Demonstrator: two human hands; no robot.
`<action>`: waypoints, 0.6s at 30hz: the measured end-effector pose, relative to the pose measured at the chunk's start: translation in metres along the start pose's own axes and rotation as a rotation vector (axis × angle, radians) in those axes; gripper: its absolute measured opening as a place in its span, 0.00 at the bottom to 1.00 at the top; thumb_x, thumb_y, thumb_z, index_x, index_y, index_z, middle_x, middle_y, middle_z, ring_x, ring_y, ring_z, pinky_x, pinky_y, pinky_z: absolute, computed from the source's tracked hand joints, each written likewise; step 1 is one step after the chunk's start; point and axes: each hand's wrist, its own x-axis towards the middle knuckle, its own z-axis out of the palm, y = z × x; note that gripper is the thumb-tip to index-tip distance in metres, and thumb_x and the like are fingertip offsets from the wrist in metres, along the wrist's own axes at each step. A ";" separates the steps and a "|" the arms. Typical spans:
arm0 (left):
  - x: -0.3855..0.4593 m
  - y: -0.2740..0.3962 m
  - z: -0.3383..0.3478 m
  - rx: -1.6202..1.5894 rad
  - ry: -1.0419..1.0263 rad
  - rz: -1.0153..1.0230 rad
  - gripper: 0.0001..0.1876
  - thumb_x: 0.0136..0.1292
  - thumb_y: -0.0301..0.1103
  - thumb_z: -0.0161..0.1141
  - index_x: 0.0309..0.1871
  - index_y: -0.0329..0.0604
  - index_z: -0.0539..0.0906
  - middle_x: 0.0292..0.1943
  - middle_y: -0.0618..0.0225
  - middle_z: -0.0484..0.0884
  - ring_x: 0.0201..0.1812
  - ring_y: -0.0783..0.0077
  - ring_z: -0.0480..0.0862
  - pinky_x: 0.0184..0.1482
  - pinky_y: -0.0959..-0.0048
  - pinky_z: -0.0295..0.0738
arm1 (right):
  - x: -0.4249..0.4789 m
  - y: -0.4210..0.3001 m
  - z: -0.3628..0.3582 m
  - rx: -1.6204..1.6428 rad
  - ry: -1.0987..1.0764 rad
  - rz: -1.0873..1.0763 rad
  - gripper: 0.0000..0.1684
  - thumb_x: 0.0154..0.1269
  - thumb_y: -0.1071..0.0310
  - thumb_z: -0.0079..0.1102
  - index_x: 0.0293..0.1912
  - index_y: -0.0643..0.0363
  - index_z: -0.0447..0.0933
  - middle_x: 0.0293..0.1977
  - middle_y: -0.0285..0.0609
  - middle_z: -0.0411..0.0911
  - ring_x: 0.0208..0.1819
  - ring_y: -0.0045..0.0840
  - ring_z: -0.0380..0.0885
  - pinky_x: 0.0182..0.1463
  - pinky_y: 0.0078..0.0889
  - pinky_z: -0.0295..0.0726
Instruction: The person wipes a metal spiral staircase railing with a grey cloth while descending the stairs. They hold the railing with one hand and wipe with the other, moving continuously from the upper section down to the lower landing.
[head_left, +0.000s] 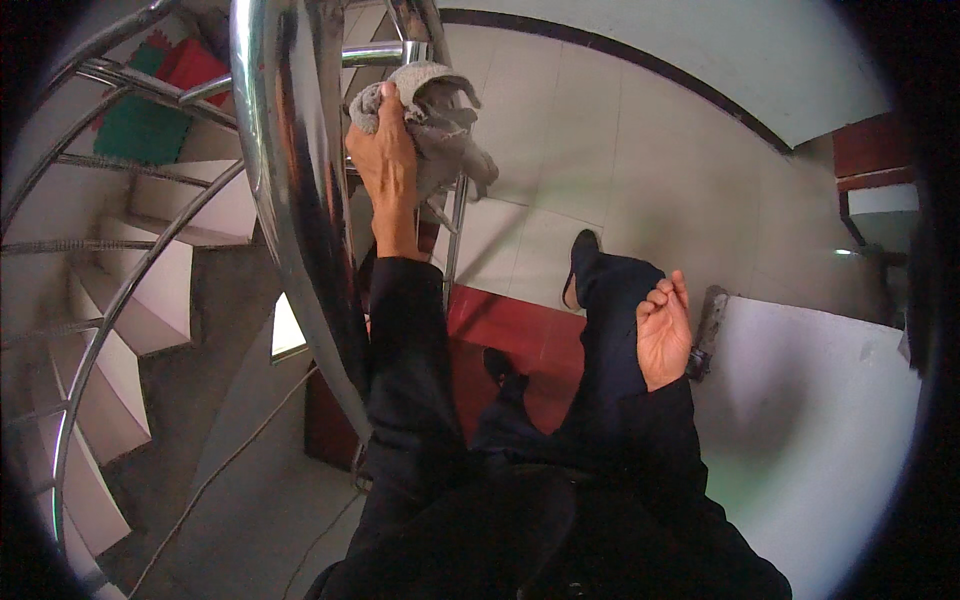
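My left hand (391, 169) grips a crumpled grey cloth (442, 135), its thumb lying on top of the folds. Both are just to the right of the thick polished metal handrail (289, 150), close to a metal crossbar (373, 55). Part of the railing behind is hidden by the cloth, and I cannot tell whether the cloth presses on it. Away to the right, my right hand (663, 334) hovers over my right leg, palm showing, fingers loosely bent and holding nothing.
Stairs (161, 300) curve down on the left behind thin metal rails. Red and green mats (146, 124) lie at the upper left. Underfoot, a dark red step (517, 322) meets pale floor tiles (555, 120). A white wall (795, 405) stands at right; a cord (217, 476) hangs lower left.
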 end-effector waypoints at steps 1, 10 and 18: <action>0.001 -0.002 -0.002 -0.030 -0.021 0.043 0.28 0.71 0.58 0.67 0.46 0.35 0.86 0.40 0.63 0.86 0.42 0.67 0.83 0.48 0.67 0.78 | 0.000 0.000 -0.001 0.009 -0.016 -0.006 0.20 0.83 0.76 0.51 0.69 0.60 0.73 0.53 0.40 0.75 0.51 0.24 0.78 0.58 0.31 0.83; -0.022 -0.002 0.000 0.449 -0.050 0.317 0.38 0.61 0.43 0.75 0.73 0.48 0.71 0.57 0.49 0.87 0.59 0.44 0.88 0.62 0.54 0.80 | 0.001 -0.001 -0.001 -0.019 -0.015 -0.040 0.20 0.82 0.77 0.53 0.69 0.61 0.73 0.52 0.41 0.75 0.51 0.24 0.77 0.58 0.30 0.83; -0.078 -0.061 -0.038 0.573 0.028 0.389 0.40 0.64 0.38 0.72 0.78 0.48 0.66 0.65 0.48 0.82 0.63 0.41 0.84 0.65 0.54 0.78 | -0.002 0.003 0.008 -0.031 0.018 -0.027 0.19 0.82 0.77 0.54 0.67 0.58 0.74 0.51 0.38 0.76 0.50 0.22 0.78 0.56 0.30 0.82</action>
